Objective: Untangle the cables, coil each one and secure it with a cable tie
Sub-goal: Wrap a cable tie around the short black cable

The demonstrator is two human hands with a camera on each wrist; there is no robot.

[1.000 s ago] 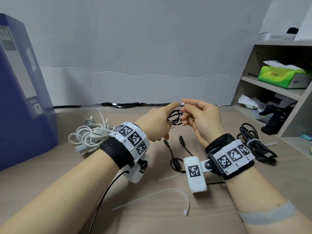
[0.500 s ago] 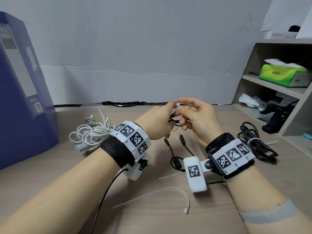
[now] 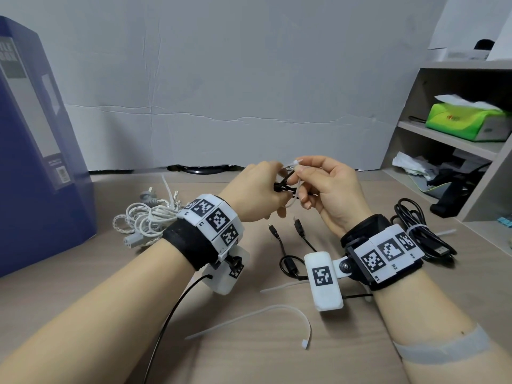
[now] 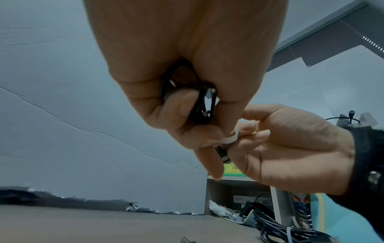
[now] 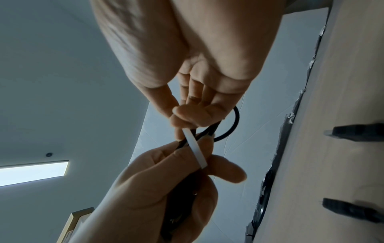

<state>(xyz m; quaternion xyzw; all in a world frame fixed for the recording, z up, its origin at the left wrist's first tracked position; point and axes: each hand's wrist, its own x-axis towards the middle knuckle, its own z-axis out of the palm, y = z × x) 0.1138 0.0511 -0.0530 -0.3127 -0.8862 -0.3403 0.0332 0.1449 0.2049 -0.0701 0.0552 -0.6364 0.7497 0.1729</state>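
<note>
A small black cable coil (image 3: 282,185) is held above the desk, gripped in the curled fingers of my left hand (image 3: 259,191). The left wrist view shows the coil (image 4: 200,102) bunched between thumb and fingers. A white cable tie (image 3: 296,165) runs round the coil. My right hand (image 3: 321,187) pinches the tie between thumb and forefinger, right against the left fingertips. From the right wrist, the tie (image 5: 195,148) crosses the black strands, and one loop of the cable (image 5: 233,127) sticks out behind my right hand (image 5: 193,115).
A white cable bundle (image 3: 146,221) lies left, beside a tall blue box (image 3: 36,151). A tied black cable bundle (image 3: 419,235) lies right, near a shelf unit (image 3: 448,139). A loose black cable (image 3: 289,259) and two spare ties (image 3: 277,313) lie between my wrists.
Both hands have risen slightly. The coil, an open round loop a second ago, is now squeezed narrow between the hands, with the tie drawn closer round it.
</note>
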